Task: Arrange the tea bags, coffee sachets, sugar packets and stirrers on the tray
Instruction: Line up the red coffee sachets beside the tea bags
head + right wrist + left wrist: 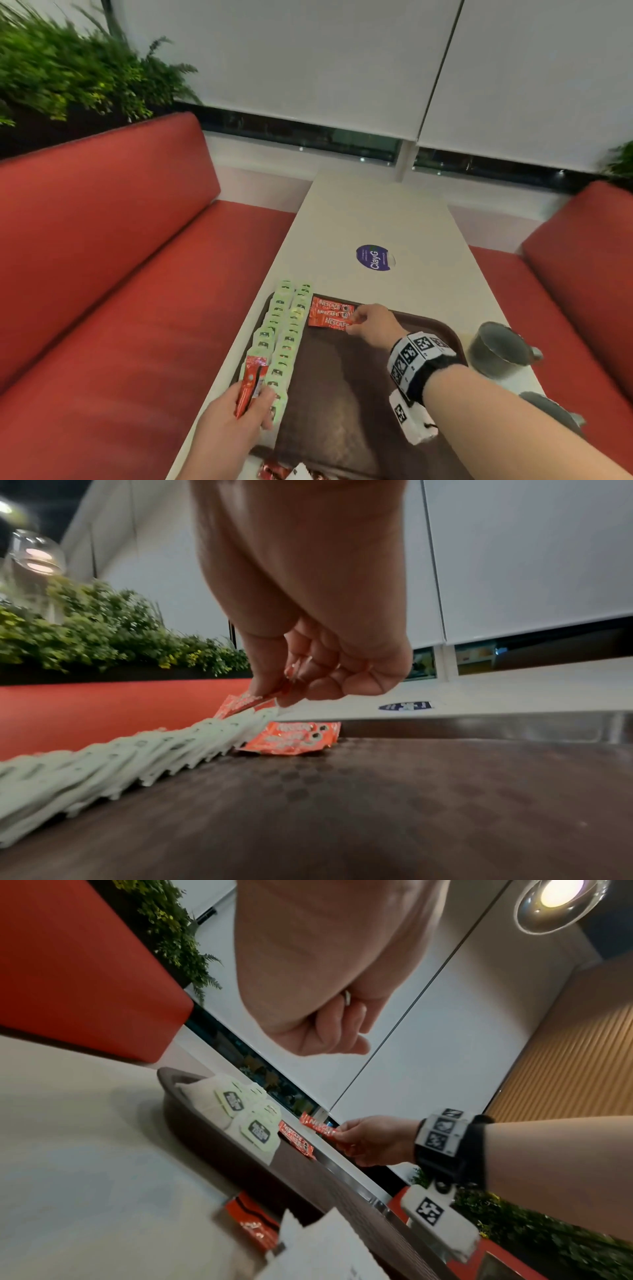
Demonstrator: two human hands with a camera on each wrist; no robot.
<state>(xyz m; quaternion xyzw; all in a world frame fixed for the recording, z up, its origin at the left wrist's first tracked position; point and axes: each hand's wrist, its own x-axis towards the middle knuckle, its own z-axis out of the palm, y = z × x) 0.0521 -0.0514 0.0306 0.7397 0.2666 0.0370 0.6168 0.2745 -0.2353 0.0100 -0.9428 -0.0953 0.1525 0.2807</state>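
While the left hand (236,416) grips a spare bundle of red coffee sachets (251,380) over the near tea bags, the right hand (371,325) pinches one Nescafé sachet (334,323) by its edge, lowering it onto two already overlapped at the brown tray's (346,394) far end. Beside them run two shingled rows of pale green tea bags (284,335) (presumably the pattern being copied). More sachets (274,471) wait on the table (376,219).
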